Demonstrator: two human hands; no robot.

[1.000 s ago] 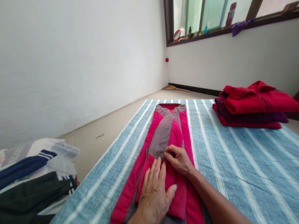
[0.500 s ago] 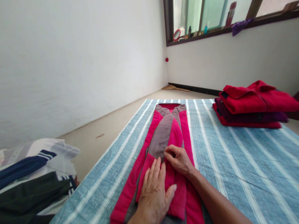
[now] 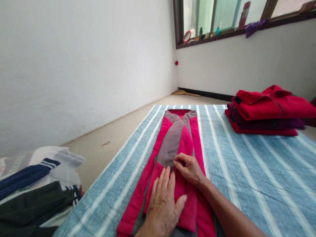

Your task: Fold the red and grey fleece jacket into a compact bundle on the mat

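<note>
A pink and grey fleece jacket (image 3: 170, 144) lies lengthwise in front of me, its sides and sleeves folded inward and its collar at the far end. My left hand (image 3: 163, 200) rests flat on a folded pink sleeve, fingers stretched out and thumb apart. Just right of its fingertips, my right hand (image 3: 189, 169) is closed in a pinch at the edge where grey cloth meets pink. Its fingertips touch the jacket; the bit of cloth between them is small. The jacket's near end is partly hidden by my left hand and wrist.
Beneath the jacket is a blue and white striped cloth (image 3: 222, 158). A stack of folded red and purple garments (image 3: 269, 108) sits at the back right. Dark clothes (image 3: 34, 204) and a whitish plastic bag (image 3: 61, 158) are at the lower left. Small items, including a round mirror (image 3: 187, 37), line the windowsill.
</note>
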